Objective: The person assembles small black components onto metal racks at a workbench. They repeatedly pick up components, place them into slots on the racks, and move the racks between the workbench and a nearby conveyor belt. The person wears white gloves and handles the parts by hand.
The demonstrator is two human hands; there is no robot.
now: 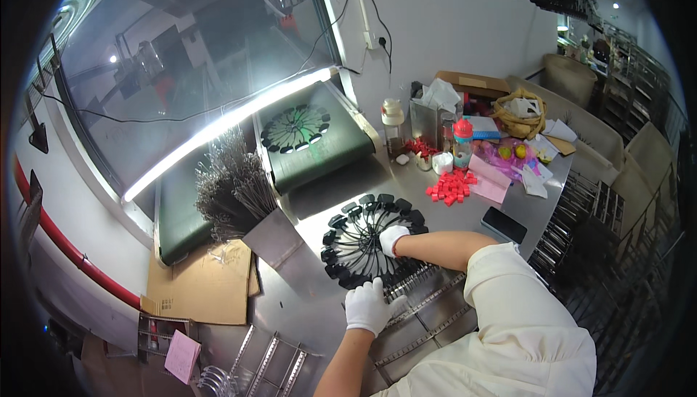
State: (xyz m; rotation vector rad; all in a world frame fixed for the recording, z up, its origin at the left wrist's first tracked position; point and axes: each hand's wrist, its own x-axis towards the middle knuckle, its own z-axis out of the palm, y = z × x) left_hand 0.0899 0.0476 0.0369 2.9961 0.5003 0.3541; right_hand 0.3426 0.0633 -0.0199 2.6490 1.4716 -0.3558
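The counter's (279,295) right edge curves past the phone (504,224), with a patch of steel showing between phone and wheel. The wheel (369,239) of black pieces lies flat on the counter, well in from that edge; a strip of steel separates it from the cardboard (200,281) on the left. Behind, toward the back edge, stands the green belt (319,161); the red pieces (451,187) lie to the back right, and the metal rack (428,310) borders the wheel's near side. The right hand (393,239), gloved, reaches in over the wheel's right part, fingers toward its hub; I cannot tell whether they hold anything. The gloved left hand (368,307) is at the near rim, fingers forward, thumb spread rightward; its grip is unclear.
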